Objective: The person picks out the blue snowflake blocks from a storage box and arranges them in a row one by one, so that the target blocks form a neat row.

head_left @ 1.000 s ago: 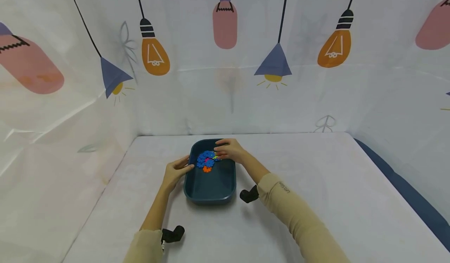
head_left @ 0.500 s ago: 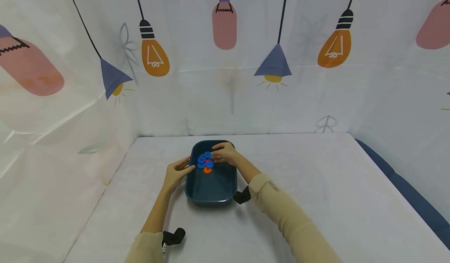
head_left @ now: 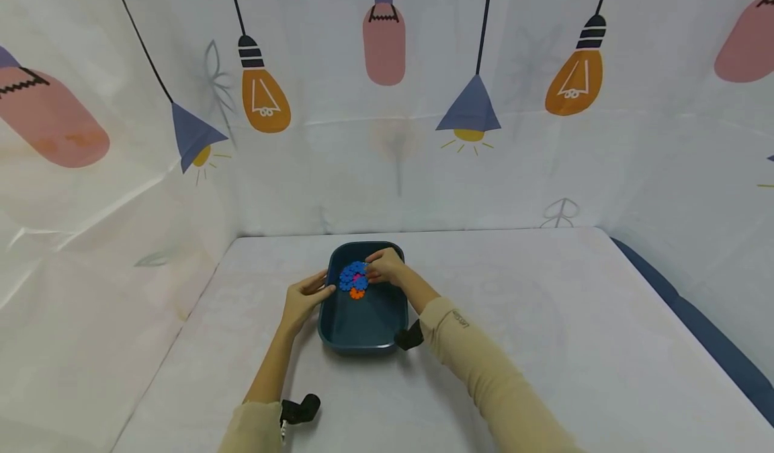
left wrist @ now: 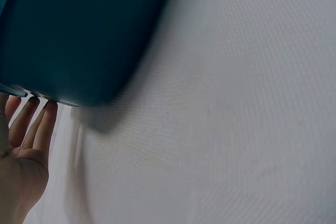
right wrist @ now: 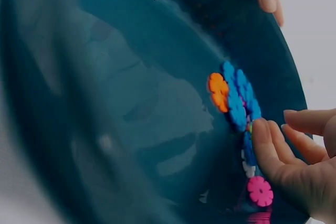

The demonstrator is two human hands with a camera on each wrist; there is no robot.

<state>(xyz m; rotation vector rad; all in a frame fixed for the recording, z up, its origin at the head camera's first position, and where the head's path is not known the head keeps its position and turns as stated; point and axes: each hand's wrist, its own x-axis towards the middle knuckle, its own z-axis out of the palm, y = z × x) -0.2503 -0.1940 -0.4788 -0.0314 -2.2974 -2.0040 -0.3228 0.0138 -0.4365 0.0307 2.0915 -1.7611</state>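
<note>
A dark teal plastic tub sits on the white table. My left hand grips its left rim, thumb over the edge; in the left wrist view, the fingers of that hand lie against the outer wall. Toward the far end inside is a cluster of small flower-shaped plastic pieces, mostly blue. An orange piece lies at one side and a pink piece at the other. My right hand reaches over the right rim, fingers loosely bent, fingertips right at the cluster and partly covering a green piece.
The white table spreads around the tub. A white sheet printed with lamps hangs behind it. Black wrist mounts stick out from both forearms, the right one close to the tub's near right corner.
My right hand has moved a little left and nearer me, deeper over the tub, covering the yellow-green pieces seen before. The left hand keeps its hold on the rim.
</note>
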